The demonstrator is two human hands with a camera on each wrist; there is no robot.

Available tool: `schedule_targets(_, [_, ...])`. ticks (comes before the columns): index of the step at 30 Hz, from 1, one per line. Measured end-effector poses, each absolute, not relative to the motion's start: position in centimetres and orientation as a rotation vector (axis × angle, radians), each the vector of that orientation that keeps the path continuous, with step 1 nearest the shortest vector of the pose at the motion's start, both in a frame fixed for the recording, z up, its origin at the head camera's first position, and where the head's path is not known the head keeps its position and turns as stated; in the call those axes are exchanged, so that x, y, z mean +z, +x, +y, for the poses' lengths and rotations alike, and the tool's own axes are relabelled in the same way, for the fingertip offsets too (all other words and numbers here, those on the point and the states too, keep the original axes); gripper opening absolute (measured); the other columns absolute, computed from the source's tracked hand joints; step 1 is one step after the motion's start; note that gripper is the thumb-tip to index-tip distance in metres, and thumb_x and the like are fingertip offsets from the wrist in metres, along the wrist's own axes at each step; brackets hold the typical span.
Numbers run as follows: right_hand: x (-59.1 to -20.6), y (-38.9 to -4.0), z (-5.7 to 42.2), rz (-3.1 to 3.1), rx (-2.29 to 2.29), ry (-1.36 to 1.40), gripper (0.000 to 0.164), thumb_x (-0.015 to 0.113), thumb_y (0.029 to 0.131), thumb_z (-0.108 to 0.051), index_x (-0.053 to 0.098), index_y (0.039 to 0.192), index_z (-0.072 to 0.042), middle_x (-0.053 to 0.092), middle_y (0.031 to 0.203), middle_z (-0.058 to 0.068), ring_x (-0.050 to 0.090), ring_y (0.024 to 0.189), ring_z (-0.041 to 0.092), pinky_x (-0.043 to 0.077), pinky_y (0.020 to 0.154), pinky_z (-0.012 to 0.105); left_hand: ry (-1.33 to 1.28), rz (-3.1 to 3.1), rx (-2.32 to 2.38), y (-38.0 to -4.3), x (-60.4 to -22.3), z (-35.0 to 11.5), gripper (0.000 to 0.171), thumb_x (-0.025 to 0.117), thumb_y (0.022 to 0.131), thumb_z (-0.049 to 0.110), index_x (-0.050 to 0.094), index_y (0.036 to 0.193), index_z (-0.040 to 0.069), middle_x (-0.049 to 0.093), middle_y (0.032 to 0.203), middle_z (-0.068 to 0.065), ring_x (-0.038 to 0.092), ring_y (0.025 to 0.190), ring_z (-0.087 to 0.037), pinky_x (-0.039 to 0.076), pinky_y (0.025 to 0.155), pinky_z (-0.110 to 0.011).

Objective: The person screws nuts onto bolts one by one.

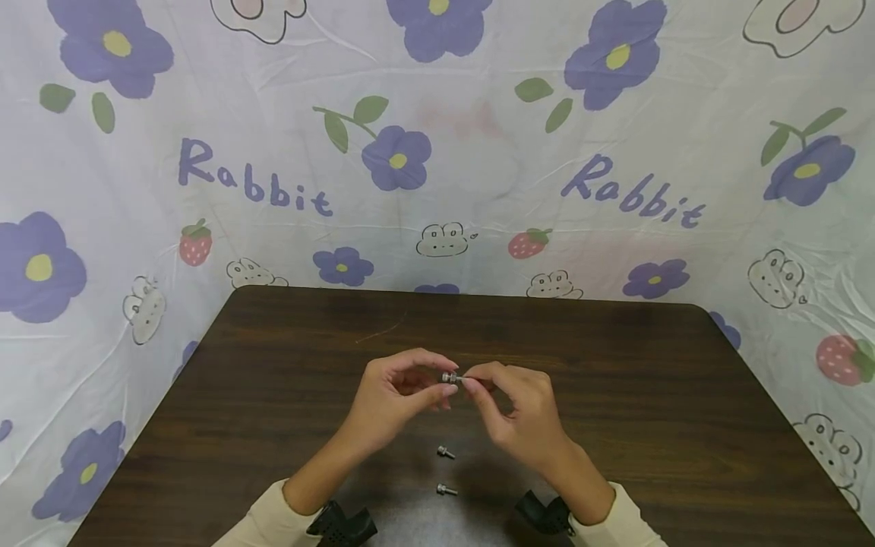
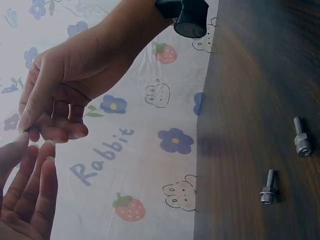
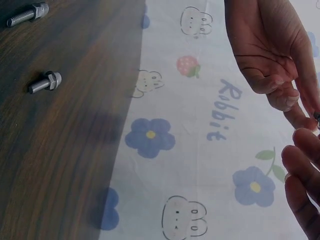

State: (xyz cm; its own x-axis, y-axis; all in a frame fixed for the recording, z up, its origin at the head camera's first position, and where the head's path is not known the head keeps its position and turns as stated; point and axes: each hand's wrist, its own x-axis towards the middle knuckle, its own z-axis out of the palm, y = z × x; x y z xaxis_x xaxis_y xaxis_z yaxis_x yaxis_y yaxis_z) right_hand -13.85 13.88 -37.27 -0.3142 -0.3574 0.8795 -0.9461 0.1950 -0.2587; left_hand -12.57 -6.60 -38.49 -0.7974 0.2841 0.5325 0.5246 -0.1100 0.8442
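Observation:
Above the middle of the table, my left hand (image 1: 396, 391) pinches the head end of a small metal bolt (image 1: 450, 377) between thumb and forefinger. My right hand (image 1: 516, 406) pinches the thin shank end of that same bolt from the other side. A nut seems to sit on it close to the head, though it is small here. In the left wrist view the fingers cover the held bolt; in the right wrist view only a dark bit of it shows at the edge.
Two more bolts with nuts lie on the dark wooden table (image 1: 273, 395) below the hands: a farther bolt (image 1: 446, 452) and a nearer bolt (image 1: 446, 490). A printed cloth (image 1: 478, 175) hangs behind and beside the table. Black wrist cameras sit at both cuffs.

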Motion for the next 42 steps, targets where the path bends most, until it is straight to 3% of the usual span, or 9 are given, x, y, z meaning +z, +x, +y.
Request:
schedule_targets(7, [-37.5,-13.75,13.86,-1.783,1.095,1.233,0.022,0.058,0.106,-0.019,0.068,0.092,-0.004,0.069,0.072,0.002,0.066,0.061,0.01,0.056,0.057,0.021,-0.891,-1.984,-2.006,-12.46,-38.63,-6.48,0.013,0.075,0.092,0.004,0.074,0.105,0.006,0.072,0.083,-0.012,0.07,0.063,-0.029,0.062,0.058,-0.041])
schedule_targets(14, [-37.72,-13.6,13.71,-1.771,1.095,1.254,0.023,0.058,0.105,-0.019,0.068,0.093,-0.003,0.071,0.074,0.004,0.067,0.062,0.01,0.057,0.058,0.02,-0.896,-2.02,-2.051,-12.41,-39.0,-6.47,0.005,0.068,0.099,0.007,0.072,0.101,0.006,0.07,0.084,-0.019,0.069,0.063,-0.034,0.061,0.059,-0.045])
schedule_targets(23, [-37.8,-13.38,13.51,-1.761,1.072,1.255,0.022,0.058,0.105,-0.019,0.068,0.092,-0.004,0.07,0.072,0.002,0.065,0.06,0.009,0.055,0.055,0.02,-0.887,-2.114,-2.013,-12.23,-38.83,-6.29,0.032,0.05,0.108,0.016,0.07,0.085,0.006,0.07,0.073,-0.009,0.068,0.062,-0.027,0.06,0.058,-0.041])
schedule_targets(26, [-37.77,-13.4,13.58,-1.752,1.058,1.237,0.023,0.058,0.105,-0.02,0.068,0.091,-0.004,0.068,0.071,0.001,0.063,0.058,0.008,0.054,0.054,0.02,-0.879,-2.126,-1.997,-12.33,-38.97,-6.33,0.036,0.045,0.111,0.019,0.071,0.09,0.005,0.071,0.076,-0.011,0.07,0.064,-0.026,0.061,0.06,-0.039])
schedule_targets(30, [-37.68,-13.52,13.79,-1.755,1.065,1.215,0.023,0.058,0.105,-0.02,0.068,0.091,-0.005,0.069,0.072,0.0,0.064,0.059,0.009,0.054,0.054,0.019,-0.899,-2.075,-2.044,-12.4,-38.96,-6.48,0.015,0.058,0.105,0.014,0.069,0.111,0.006,0.071,0.093,-0.017,0.071,0.071,-0.032,0.062,0.061,-0.038])
schedule_targets(33, [-37.64,-13.62,13.89,-1.755,1.076,1.206,0.023,0.059,0.105,-0.02,0.068,0.091,-0.005,0.069,0.072,0.0,0.065,0.06,0.009,0.054,0.055,0.02,-0.91,-2.033,-2.048,-12.35,-38.83,-6.52,0.025,0.072,0.095,0.007,0.068,0.12,0.007,0.071,0.1,-0.015,0.071,0.074,-0.035,0.062,0.061,-0.041])
schedule_targets(37, [-37.59,-13.72,13.88,-1.748,1.076,1.21,0.022,0.059,0.105,-0.019,0.068,0.091,-0.004,0.07,0.072,0.001,0.065,0.06,0.009,0.054,0.054,0.021,-0.912,-2.002,-2.011,-12.3,-38.69,-6.52,0.026,0.076,0.09,0.001,0.07,0.115,0.004,0.073,0.091,-0.01,0.072,0.07,-0.028,0.062,0.059,-0.045])
schedule_targets(42, [-37.5,-13.75,13.79,-1.752,1.088,1.234,0.022,0.059,0.105,-0.019,0.068,0.092,-0.004,0.07,0.073,0.001,0.066,0.061,0.01,0.056,0.056,0.021,-0.897,-1.991,-1.998,-12.36,-38.52,-6.45,0.017,0.076,0.09,0.001,0.073,0.107,0.005,0.073,0.082,-0.01,0.071,0.066,-0.022,0.062,0.058,-0.04])
